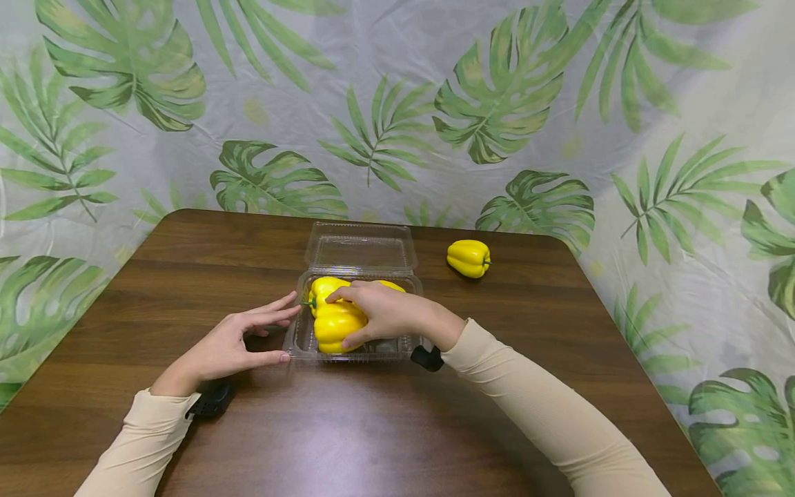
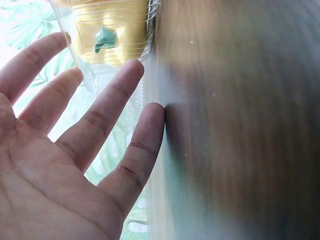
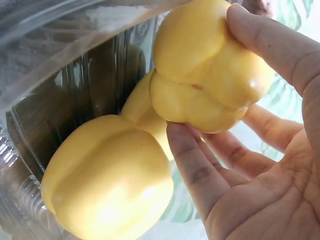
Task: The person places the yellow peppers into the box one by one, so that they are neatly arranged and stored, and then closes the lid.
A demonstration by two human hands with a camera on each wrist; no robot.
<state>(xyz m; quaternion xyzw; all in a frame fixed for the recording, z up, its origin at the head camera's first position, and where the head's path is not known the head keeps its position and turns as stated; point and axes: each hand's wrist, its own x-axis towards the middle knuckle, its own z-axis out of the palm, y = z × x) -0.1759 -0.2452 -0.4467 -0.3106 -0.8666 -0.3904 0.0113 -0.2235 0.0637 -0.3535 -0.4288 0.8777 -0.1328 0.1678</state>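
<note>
A clear plastic clamshell container (image 1: 397, 348) stands on the table with its lid (image 1: 360, 250) laid back. My right hand (image 1: 394, 310) reaches inside and grips a yellow bell pepper (image 1: 335, 330) between thumb and fingers. In the right wrist view the held pepper (image 3: 210, 65) shows its bottom end, while another pepper (image 3: 110, 180) lies beside it and a third (image 3: 142, 110) is partly hidden behind. My left hand (image 1: 239, 338) is spread at the container's left side, fingertips at its wall. A green stem (image 2: 105, 40) shows through that wall in the left wrist view.
Another yellow bell pepper (image 1: 468, 259) lies on the brown wooden table (image 1: 528, 331), right of the container near the far edge. A leaf-patterned cloth (image 1: 385, 90) hangs behind the table. Dark bands sit at both wrists.
</note>
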